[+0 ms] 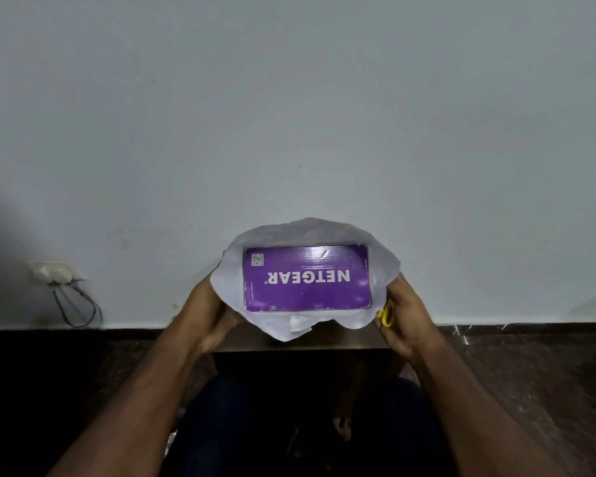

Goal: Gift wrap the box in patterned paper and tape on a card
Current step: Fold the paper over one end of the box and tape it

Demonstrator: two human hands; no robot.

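At far left, a white wall socket point(56, 271) sits low on a pale wall, with a dark cable point(78, 309) looping down to the dark floor.

Moving right, the person's left hand point(210, 315) cups the left side of a white sheet of paper point(291, 330) from below. Its fingers curl under the sheet and are hidden, so how tightly they grip cannot be told.

In the middle, a purple Netgear box point(307, 277) lies flat on the paper, with the logo upside down from this view. The sheet's white side faces up, its edges rising loosely around the box. Box and paper are over a small brown table point(241, 340).

At right, the right hand point(401, 318) holds the paper's right edge, fingers curled, with yellow-handled scissors point(386, 313) tucked against them.

This looks like the early wrapping stage, with the box centred and no fold made. Next, the scissors likely need setting down so both hands can draw a side over the box.
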